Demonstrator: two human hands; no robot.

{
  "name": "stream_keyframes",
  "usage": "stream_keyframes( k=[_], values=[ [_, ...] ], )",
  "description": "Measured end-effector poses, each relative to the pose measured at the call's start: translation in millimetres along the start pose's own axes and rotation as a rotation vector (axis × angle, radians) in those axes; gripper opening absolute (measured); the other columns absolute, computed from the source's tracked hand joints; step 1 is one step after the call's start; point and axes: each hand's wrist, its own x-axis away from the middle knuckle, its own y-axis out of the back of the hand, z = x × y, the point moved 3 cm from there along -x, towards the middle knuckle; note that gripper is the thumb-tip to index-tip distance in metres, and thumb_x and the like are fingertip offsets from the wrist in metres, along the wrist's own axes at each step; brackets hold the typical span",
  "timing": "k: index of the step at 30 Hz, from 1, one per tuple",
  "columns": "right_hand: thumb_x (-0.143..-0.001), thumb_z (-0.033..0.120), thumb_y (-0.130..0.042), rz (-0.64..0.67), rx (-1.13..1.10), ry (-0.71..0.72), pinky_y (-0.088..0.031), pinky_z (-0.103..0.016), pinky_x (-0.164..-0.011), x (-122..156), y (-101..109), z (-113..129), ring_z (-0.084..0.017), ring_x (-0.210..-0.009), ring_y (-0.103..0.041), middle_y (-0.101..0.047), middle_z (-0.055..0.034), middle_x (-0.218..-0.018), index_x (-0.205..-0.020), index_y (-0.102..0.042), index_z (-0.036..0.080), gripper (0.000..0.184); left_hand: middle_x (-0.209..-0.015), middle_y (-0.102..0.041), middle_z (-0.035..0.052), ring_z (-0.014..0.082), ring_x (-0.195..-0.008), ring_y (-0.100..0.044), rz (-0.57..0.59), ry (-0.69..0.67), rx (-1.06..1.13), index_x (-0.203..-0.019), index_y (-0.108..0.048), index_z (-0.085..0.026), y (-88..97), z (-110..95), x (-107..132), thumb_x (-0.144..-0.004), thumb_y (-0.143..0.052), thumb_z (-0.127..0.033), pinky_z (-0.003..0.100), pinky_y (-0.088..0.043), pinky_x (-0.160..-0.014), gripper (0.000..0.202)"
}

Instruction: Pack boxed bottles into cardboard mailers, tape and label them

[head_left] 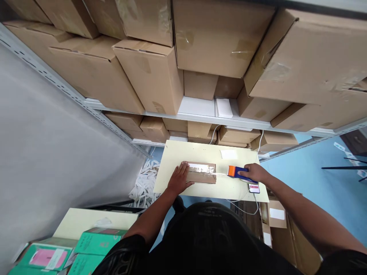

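Observation:
A small brown cardboard box (197,177) lies flat on the pale yellow tabletop (174,152), with shiny clear tape along its top. My left hand (180,178) rests with its fingers outstretched on the box's left end. On the other side, my right hand (254,172) is closed around the handle of a blue and orange tape dispenser (240,173). A strip of clear tape runs from the box's right end to the dispenser's orange front. Partly below the dispenser and my right hand lies a phone (254,188) with a lit screen.
Shelves of cardboard boxes (209,34) rise behind the table. A white paper (228,154) lies at the table's back, and a white cable (256,206) hangs off its front. Green boxes (97,244) stand lower left; paper shreds (145,185) cover the floor at left.

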Motion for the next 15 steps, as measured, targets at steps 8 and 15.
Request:
stream_keyframes(
  k=[8,15],
  values=[
    [-0.079,0.075,-0.064,0.119,0.048,-0.107,-0.047,-0.033,-0.074,-53.4,-41.4,46.6,-0.031,-0.095,-0.07,-0.075,-0.0204,-0.103,-0.092,-0.076,0.012,0.066,-0.168,-0.027,0.0205,0.0358,-0.158,-0.017,0.0,0.004,-0.029,-0.161,-0.029,-0.012,-1.1,-1.2,-0.6,-0.087,-0.065,-0.063,0.052,-0.018,-0.127,0.097],
    [-0.081,0.069,-0.066,0.279,-0.401,-0.325,-0.053,-0.033,-0.063,-54.7,-63.4,70.7,-0.025,-0.067,-0.069,-0.074,-0.01,-0.072,-0.079,-0.074,0.016,0.054,-0.169,-0.023,0.0198,0.036,-0.158,-0.015,0.021,0.001,-0.044,-0.161,-0.027,-0.012,-2.3,-0.8,-1.0,-0.087,-0.064,-0.065,0.051,-0.021,-0.126,0.099]
  ],
)
